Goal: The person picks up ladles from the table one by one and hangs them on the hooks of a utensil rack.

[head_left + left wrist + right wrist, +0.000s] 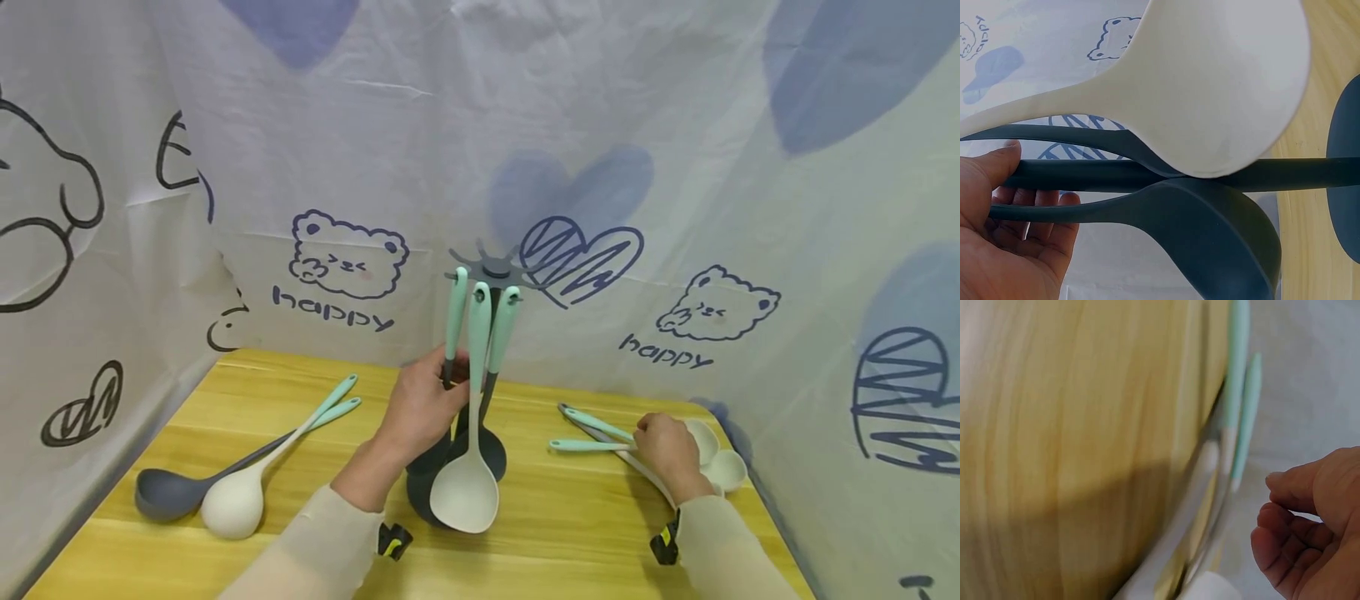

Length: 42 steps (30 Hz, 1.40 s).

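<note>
My left hand (423, 404) grips the dark post (1079, 175) of a utensil stand (495, 268), its thumb against the post and its fingers curled behind. From the stand's hooks hang a white ladle (465, 496) and two dark utensils with mint handles; one is a dark deep-bowled ladle (1210, 231), its handle close to my fingers. My right hand (666, 450) hovers by several mint-handled utensils (592, 446) on the table's right. In the right wrist view its fingers are loosely curled, apart from the handles (1235, 369), with nothing between them.
Left on the wooden table (555, 542), a dark ladle (168, 496) and a white rounded utensil (234, 504) lie with handles crossing. White round heads (726, 471) lie beyond my right hand. A printed cloth (420, 167) hangs behind and along both sides.
</note>
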Motion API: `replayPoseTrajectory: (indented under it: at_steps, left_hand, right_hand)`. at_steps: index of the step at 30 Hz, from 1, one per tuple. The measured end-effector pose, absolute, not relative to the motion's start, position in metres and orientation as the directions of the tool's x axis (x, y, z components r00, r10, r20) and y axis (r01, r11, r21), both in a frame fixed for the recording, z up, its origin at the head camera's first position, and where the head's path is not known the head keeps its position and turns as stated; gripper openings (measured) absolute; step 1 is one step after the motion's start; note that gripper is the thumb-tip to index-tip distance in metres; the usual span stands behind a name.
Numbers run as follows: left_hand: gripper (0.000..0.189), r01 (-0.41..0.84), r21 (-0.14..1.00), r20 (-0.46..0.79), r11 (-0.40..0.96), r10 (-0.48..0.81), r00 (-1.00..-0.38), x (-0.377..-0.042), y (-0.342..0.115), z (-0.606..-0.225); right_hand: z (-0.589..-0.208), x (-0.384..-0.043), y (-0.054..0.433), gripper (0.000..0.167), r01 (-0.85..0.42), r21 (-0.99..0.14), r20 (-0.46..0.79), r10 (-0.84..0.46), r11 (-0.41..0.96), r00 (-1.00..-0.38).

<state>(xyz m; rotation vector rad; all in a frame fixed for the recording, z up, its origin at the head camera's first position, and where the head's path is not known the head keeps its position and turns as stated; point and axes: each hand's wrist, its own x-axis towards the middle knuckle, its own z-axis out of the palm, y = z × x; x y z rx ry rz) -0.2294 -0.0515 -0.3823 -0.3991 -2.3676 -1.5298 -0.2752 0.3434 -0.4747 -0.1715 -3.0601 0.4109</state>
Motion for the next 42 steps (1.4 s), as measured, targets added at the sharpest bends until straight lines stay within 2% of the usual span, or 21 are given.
replayPoseTrajectory:
  at_steps: [7, 13, 19, 31, 42]
  left_hand:
    - [0.016, 0.383, 0.829, 0.386, 0.408, 0.079, -0.919, -0.229, -0.051, -0.381]
    - [0.017, 0.379, 0.828, 0.382, 0.412, 0.079, -0.921, -0.229, -0.052, -0.381]
    - [0.016, 0.373, 0.829, 0.375, 0.417, 0.082, -0.924, -0.228, -0.052, -0.379]
    - [0.017, 0.373, 0.826, 0.376, 0.422, 0.080, -0.923, -0.226, -0.052, -0.378]
    - [0.016, 0.367, 0.831, 0.369, 0.419, 0.080, -0.926, -0.226, -0.052, -0.378]
  right_hand:
    - [-0.488, -0.281, 0.353, 0.032, 0.121, -0.221, -0.026, 0.118, 0.968, -0.993]
    - [-0.495, -0.285, 0.355, 0.023, 0.104, -0.172, -0.025, 0.101, 0.980, -0.995]
    - [-0.497, -0.286, 0.355, 0.022, 0.081, -0.124, -0.035, 0.077, 0.989, -0.996]
    - [-0.505, -0.283, 0.360, 0.014, 0.011, -0.083, 0.020, 0.012, 0.996, -1.000]
    - [-0.508, -0.278, 0.363, 0.016, -0.020, -0.077, 0.078, -0.014, 0.997, -0.997]
